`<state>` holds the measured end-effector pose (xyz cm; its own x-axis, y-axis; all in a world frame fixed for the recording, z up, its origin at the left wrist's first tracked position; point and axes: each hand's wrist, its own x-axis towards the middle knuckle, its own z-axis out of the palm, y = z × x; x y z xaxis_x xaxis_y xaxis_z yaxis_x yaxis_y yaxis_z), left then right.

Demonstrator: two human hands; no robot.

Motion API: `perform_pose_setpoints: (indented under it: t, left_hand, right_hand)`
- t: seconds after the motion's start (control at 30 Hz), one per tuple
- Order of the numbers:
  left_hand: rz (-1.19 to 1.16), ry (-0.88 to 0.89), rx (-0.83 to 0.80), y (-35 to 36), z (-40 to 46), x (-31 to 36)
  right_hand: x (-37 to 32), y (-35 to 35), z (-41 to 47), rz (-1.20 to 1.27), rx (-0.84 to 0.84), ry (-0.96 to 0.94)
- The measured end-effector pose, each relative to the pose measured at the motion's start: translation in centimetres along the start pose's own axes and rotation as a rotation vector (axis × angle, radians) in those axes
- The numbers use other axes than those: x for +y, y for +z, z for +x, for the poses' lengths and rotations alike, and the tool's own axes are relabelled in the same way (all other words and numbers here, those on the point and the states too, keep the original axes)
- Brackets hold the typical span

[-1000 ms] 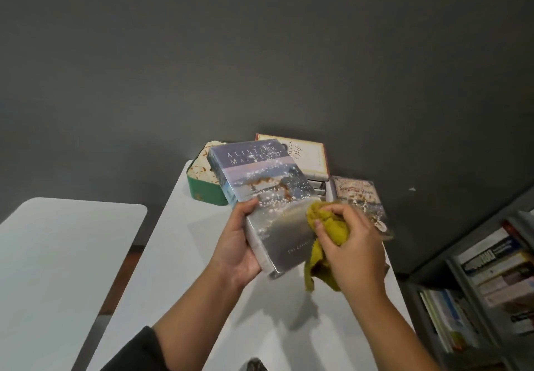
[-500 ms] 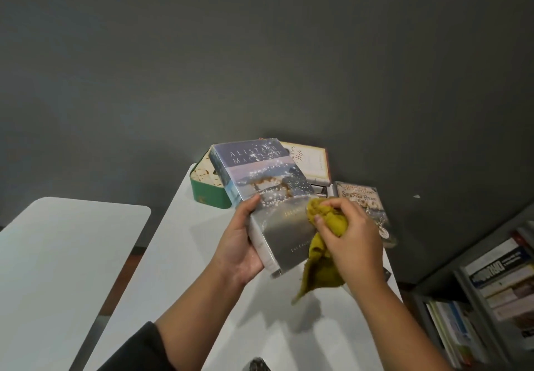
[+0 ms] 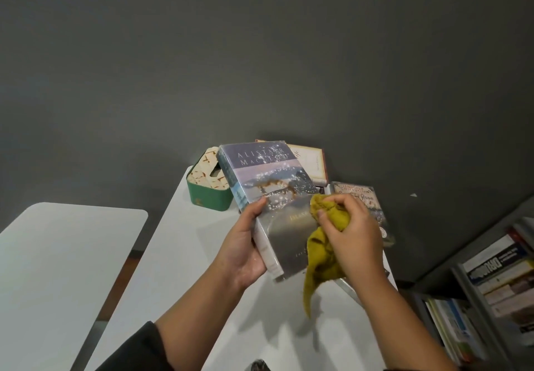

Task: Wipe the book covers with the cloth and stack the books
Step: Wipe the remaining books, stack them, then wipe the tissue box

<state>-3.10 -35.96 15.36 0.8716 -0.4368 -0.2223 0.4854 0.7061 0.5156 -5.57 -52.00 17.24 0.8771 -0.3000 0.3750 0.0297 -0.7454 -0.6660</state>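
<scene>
two hands (image 3: 245, 250) (image 3: 351, 230) above white table (image 3: 179, 255) | left gripped glossy grey-blue hardcover book (image 3: 268, 188) | right clutched bunched mustard-yellow cloth (image 3: 323, 252) against its cover

Light: dim, even, coming from above.
Glare: pale sheen on the glossy book cover (image 3: 277, 197).
Shadows: soft, under the arms on the white table (image 3: 179, 255).
Sharpness: slightly soft all over; right shelf books (image 3: 497, 272) blurred.
Distortion: wide-angle bending at the edges.
</scene>
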Motion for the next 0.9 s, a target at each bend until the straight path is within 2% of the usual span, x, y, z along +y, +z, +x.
perform_pose_setpoints:
  t: [0.07, 0.13, 0.27, 0.4, 0.53, 0.6, 0.77, 0.83, 0.9]
  left_hand:
    - [-0.021, -0.007, -0.017, 0.1, 0.0, 0.1]
    - [-0.044, -0.017, -0.056, 0.2, 0.0, 0.2]
    - [-0.060, -0.034, -0.083, -0.2, 0.0, 0.0]
    - [-0.046, -0.036, -0.049, -0.6, 0.0, -0.2]
    - [-0.051, -0.008, -0.024, -0.9, 0.0, 0.0]
    - [-0.060, -0.013, -0.035, -0.9, 0.0, 0.1]
    - [-0.086, -0.022, -0.048, -1.0, 0.0, -0.4]
    - [-0.113, -0.055, -0.056, -1.1, -0.1, -0.9]
    - [-0.128, -0.057, -0.053, -1.1, -0.2, -1.0]
  right_hand:
    - [-1.0, 0.0, -1.2, -0.040, 0.010, -0.038]
    - [-2.6, 0.3, -3.1, -0.049, 0.003, -0.152]
    - [-4.6, 1.1, -5.0, -0.070, -0.104, -0.313]
    - [-2.1, 0.8, -1.1, -0.016, -0.048, -0.154]
    - [-0.6, 0.2, 0.3, -0.100, -0.016, -0.006]
    - [-1.4, 0.3, -1.1, -0.134, -0.035, -0.045]
    - [-4.6, 1.6, -4.9, -0.109, -0.122, -0.310]
    - [-4.5, 1.7, -3.9, -0.081, -0.131, -0.328]
    - [-3.7, 1.5, -2.3, -0.075, -0.118, -0.259]
